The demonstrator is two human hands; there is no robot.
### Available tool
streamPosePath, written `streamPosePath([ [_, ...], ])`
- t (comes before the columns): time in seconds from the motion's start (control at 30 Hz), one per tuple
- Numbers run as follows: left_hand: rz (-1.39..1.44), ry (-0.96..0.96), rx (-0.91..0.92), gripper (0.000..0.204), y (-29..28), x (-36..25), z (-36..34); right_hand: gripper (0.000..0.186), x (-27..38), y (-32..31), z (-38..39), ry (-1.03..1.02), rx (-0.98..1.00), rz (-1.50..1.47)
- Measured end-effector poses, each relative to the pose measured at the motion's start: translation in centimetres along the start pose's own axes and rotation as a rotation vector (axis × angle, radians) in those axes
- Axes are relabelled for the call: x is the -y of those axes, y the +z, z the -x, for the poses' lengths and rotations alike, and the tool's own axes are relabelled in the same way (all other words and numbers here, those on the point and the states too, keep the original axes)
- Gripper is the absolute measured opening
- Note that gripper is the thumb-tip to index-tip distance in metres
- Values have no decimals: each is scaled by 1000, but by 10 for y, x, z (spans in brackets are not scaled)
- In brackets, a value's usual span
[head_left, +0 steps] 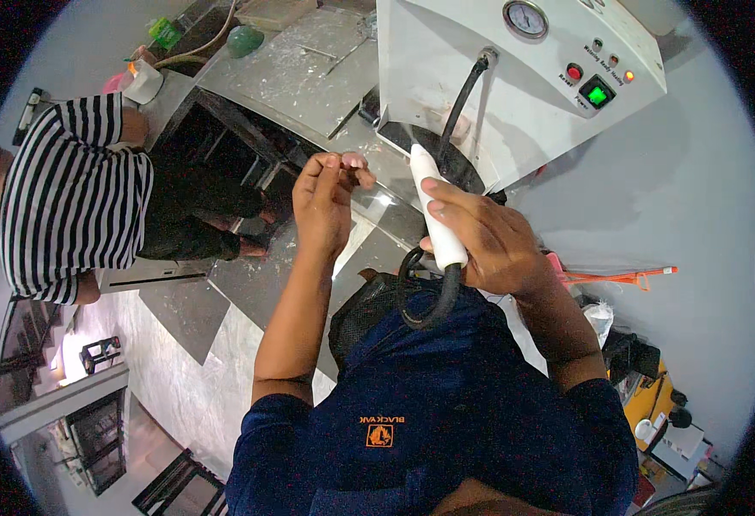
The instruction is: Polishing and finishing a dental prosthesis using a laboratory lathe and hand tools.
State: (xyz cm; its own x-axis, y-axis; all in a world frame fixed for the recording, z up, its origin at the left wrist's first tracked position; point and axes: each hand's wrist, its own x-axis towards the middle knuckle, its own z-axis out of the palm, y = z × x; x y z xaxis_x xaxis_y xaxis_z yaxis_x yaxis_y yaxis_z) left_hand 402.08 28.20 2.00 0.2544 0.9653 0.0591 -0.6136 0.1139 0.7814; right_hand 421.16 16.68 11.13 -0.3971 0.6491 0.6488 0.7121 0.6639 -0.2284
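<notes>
My right hand (pixel 489 236) grips a white pen-shaped handpiece (pixel 435 206), its tip pointing up toward a grey machine (pixel 515 95). A black hose (pixel 429 297) loops from the handpiece's lower end over my dark blue shirt. Another black hose (pixel 466 99) runs from the machine's front down to its dark round opening. My left hand (pixel 326 202) is raised beside the handpiece with thumb and fingertips pinched together; whatever small thing sits between them is too small to make out.
The machine carries a round gauge (pixel 525 17), a red button and a lit green switch (pixel 598 93). A person in a striped shirt (pixel 68 198) crouches at the left by a dusty grey worktop (pixel 300 69). Orange tools lie at the right.
</notes>
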Motion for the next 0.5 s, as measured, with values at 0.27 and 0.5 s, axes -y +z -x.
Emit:
streamPosePath([
  [0.27,79,53,74,10,-1,3,7,43,2,2,-2,-41,-21,-30],
  [0.5,-387,270,-48,13,4,-9,15,41,4,1,-4,-55,-46,-24],
])
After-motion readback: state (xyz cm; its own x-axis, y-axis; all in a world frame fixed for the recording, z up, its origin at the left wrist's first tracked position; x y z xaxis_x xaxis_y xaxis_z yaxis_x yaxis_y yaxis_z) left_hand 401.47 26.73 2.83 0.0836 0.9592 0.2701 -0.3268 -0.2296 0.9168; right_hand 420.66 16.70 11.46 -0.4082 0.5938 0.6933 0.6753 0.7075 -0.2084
